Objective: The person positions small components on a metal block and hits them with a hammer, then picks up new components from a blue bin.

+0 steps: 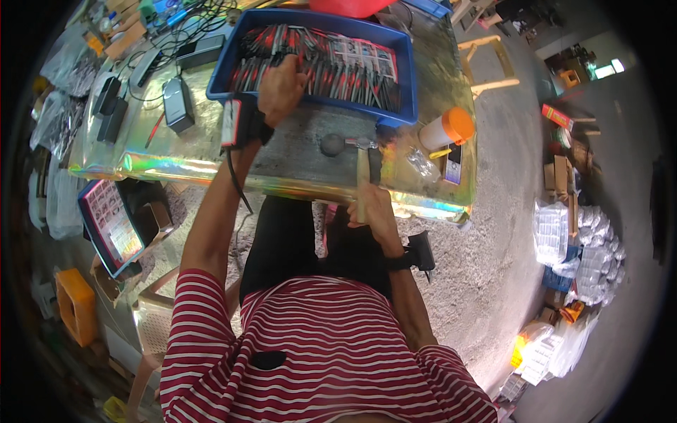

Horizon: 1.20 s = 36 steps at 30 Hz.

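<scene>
My right hand point(379, 213) is wrapped round the wooden handle of a hammer point(363, 176), whose metal head rests over the near part of the table. Beside that head lies a dark, round metal piece point(330, 145). My left hand point(282, 88) reaches over the near rim of a blue plastic tub point(317, 103), its fingers curled down among many slim red-and-black pieces point(345, 81). What those fingertips pinch is hidden. The slim pieces lie in rows, with printed sheets point(367, 56) among them at the right. Both wrists wear black straps with small devices.
An orange-lidded jar point(448, 128) and a clear plastic bag point(422, 166) stand near the table's right edge. Grey boxy devices point(178, 104), cables and a thin red tool point(154, 131) lie at left. A plastic chair point(151, 317) is below left; wrapped packs point(592, 247) line the right floor.
</scene>
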### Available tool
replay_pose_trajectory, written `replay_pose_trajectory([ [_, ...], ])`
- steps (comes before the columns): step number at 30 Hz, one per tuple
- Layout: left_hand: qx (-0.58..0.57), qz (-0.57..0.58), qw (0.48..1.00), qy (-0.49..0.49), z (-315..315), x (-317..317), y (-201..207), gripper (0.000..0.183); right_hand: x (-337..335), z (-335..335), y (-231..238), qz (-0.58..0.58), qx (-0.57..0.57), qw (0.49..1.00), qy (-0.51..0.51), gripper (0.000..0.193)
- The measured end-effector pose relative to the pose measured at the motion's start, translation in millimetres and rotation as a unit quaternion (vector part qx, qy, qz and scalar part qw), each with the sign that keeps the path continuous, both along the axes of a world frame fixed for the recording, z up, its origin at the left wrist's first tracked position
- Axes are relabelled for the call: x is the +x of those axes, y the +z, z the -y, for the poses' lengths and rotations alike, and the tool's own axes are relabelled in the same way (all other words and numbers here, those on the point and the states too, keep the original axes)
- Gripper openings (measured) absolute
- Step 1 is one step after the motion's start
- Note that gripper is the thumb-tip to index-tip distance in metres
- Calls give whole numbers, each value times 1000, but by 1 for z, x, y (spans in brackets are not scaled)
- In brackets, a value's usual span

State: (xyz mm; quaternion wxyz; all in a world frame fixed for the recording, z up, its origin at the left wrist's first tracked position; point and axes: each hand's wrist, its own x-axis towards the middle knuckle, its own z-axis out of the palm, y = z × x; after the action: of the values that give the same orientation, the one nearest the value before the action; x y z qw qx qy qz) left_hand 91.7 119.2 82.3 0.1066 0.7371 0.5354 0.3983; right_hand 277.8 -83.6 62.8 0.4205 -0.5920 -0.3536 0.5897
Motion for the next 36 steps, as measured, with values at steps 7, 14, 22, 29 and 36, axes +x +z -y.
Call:
replay_pose_trajectory([
  [7, -68, -135, 988, 22, -39, -9, -21, 19, 17, -8, -6, 330, 79, 935, 100, 44],
  [14, -80, -158, 983, 46, -49, -3, -41, 19, 72, -28, -22, 303, 132, 939, -90, 13],
  [22, -57, -107, 989, -81, -58, -20, -54, 21, 94, -63, -71, 345, 161, 904, -196, 7],
  [29, 3, 54, 998, 25, -18, -17, -27, 27, 96, -74, -94, 347, 209, 882, -242, 8],
  [36, -7, 286, 957, 34, 52, -52, -2, 25, 103, -79, -94, 439, 237, 829, -252, 10],
])
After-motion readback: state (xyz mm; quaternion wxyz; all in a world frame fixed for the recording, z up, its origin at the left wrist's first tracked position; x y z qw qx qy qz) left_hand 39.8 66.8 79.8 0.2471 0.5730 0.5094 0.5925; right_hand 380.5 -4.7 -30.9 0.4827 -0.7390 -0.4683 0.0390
